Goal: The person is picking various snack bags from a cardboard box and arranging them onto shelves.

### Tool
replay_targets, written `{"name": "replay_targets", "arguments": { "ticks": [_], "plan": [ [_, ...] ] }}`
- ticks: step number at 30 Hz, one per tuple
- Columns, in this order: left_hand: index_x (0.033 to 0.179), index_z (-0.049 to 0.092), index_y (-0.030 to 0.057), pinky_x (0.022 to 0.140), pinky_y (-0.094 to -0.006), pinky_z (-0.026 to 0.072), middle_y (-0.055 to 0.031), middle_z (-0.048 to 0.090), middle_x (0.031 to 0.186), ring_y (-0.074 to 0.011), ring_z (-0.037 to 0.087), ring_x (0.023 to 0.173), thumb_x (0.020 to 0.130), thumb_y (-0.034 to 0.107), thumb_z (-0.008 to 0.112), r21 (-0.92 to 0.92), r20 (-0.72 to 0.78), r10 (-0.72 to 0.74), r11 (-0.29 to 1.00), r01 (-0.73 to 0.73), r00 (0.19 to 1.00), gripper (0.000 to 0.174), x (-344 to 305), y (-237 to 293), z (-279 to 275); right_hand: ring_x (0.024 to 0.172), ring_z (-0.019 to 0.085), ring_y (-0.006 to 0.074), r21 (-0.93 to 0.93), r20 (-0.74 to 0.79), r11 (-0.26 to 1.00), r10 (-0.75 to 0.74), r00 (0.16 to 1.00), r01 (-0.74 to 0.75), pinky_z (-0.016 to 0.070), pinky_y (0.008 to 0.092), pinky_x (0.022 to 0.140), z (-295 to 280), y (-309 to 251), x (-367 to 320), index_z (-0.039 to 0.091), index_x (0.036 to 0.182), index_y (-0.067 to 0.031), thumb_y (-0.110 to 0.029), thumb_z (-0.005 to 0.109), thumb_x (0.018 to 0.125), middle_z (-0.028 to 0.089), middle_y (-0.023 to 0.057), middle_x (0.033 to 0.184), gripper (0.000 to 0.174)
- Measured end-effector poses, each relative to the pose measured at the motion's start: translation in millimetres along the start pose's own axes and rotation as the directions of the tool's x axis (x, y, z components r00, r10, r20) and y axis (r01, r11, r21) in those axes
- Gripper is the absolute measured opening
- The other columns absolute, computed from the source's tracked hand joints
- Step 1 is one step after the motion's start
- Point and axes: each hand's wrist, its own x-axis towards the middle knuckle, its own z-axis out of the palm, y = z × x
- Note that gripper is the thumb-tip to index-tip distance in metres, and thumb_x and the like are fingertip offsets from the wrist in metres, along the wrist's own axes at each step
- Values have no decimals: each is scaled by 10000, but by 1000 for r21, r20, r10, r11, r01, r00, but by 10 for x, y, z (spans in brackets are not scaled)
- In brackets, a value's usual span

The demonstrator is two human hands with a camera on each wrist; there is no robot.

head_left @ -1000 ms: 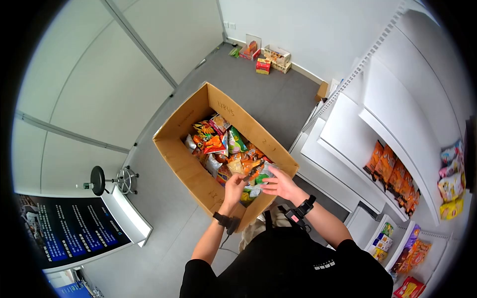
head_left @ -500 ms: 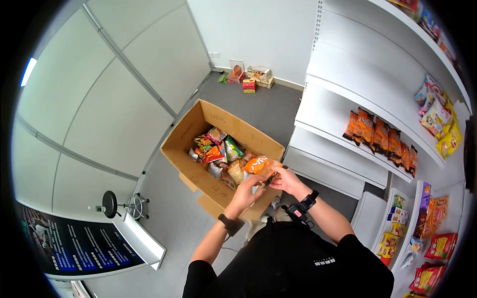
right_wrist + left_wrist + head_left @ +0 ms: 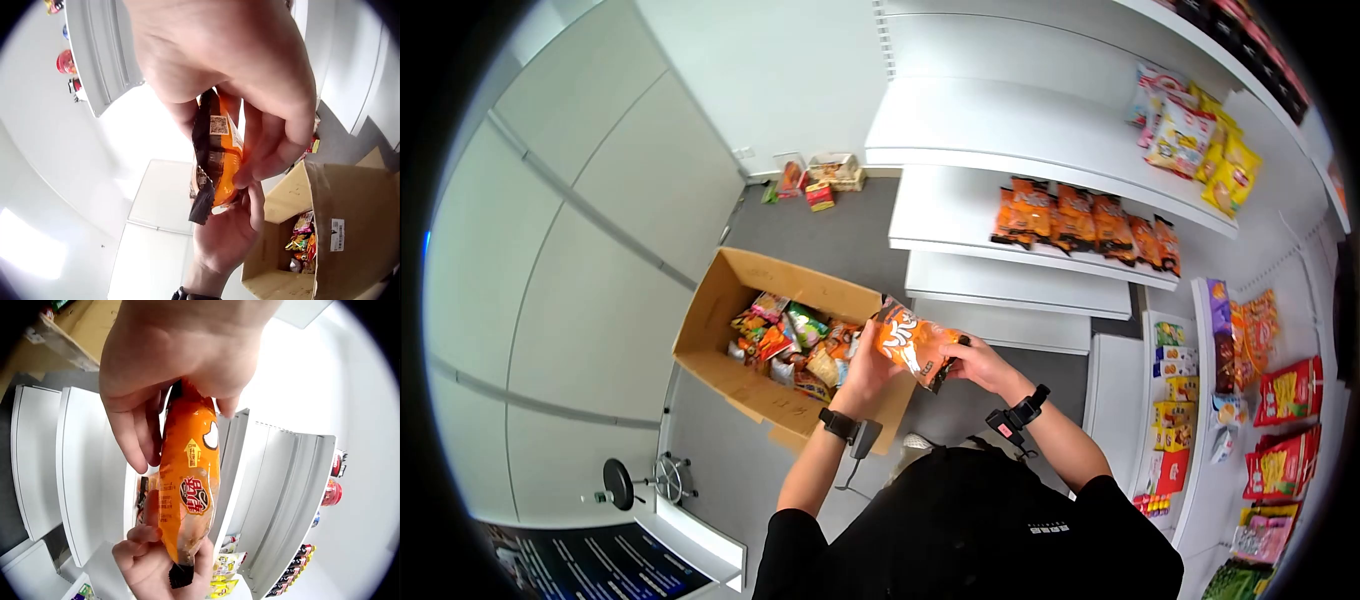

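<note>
Both hands hold one orange snack bag in front of the body, just right of the cardboard box. My left hand grips the bag's near end; in the left wrist view its fingers curl round the orange bag. My right hand pinches the other, dark-edged end, seen close in the right wrist view as the bag between thumb and fingers. The box is full of mixed snack packets.
White shelves stand ahead and to the right. One carries a row of orange bags, higher ones yellow and white bags. Low racks at right hold more packets. Small boxes sit by the far wall. A stool is lower left.
The orange bag has come up out of the box and moved right, held by both hands. The head has turned towards the shelves, so the box now lies further left.
</note>
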Motion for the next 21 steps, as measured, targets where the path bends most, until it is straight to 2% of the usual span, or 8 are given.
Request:
{"name": "replay_targets", "arguments": {
  "ticks": [4,7,10,12,15,19,21],
  "plan": [
    [1294,432,104,927,-378,456,-52,527,1259,-189,515,1150,946,362,436,120,-1,18,993,-18,1000,433,351,-236,661,844,604,153,124,-135,991,-34,990,51,504,310,752,-494,-144,-476,460,1229,-76,-329,573,883,583,69,1044,443],
    [1271,450,98,917,-374,463,-54,552,1221,-180,541,1113,939,356,453,218,67,17,976,-32,998,421,665,-518,1044,781,610,144,171,-247,982,-33,968,77,511,298,728,-892,-202,-943,478,1175,-53,-352,588,879,595,67,973,436],
    [1249,464,103,883,-373,483,-56,575,1177,-178,568,1066,925,329,487,271,29,-4,963,-4,1000,395,960,-854,1371,717,607,119,192,-356,977,-16,934,90,518,266,685,-1267,-258,-1333,503,1085,-47,-344,622,862,604,47,859,390],
    [1228,473,105,840,-363,496,-50,587,1135,-175,580,1027,916,321,511,278,20,-7,961,1,1000,382,1103,-1081,1593,711,602,113,187,-381,975,-40,924,120,517,262,681,-1499,-287,-1561,513,1074,-47,-330,627,861,603,47,860,372],
    [1146,501,126,777,-312,436,-14,583,1044,-136,558,943,879,349,575,278,44,-64,959,49,997,356,1225,-1343,1935,701,592,102,195,-434,968,-58,899,156,514,259,674,-1787,-202,-1841,534,1058,-42,-296,628,864,601,43,864,334],
    [1172,496,121,766,-300,434,-14,587,1059,-139,560,947,873,364,584,340,62,-111,937,83,992,395,1437,-1591,2305,698,578,90,206,-481,949,-113,869,238,506,257,678,-2094,-188,-2155,558,1049,-30,-254,613,875,599,35,870,288],
    [1186,489,110,806,-334,454,-24,577,1092,-154,556,978,886,365,566,363,116,-153,926,102,981,401,1536,-1664,2442,715,580,96,206,-508,943,-126,852,262,502,258,689,-2246,-167,-2241,564,1054,-31,-225,597,882,600,38,876,261]
  ]
}}
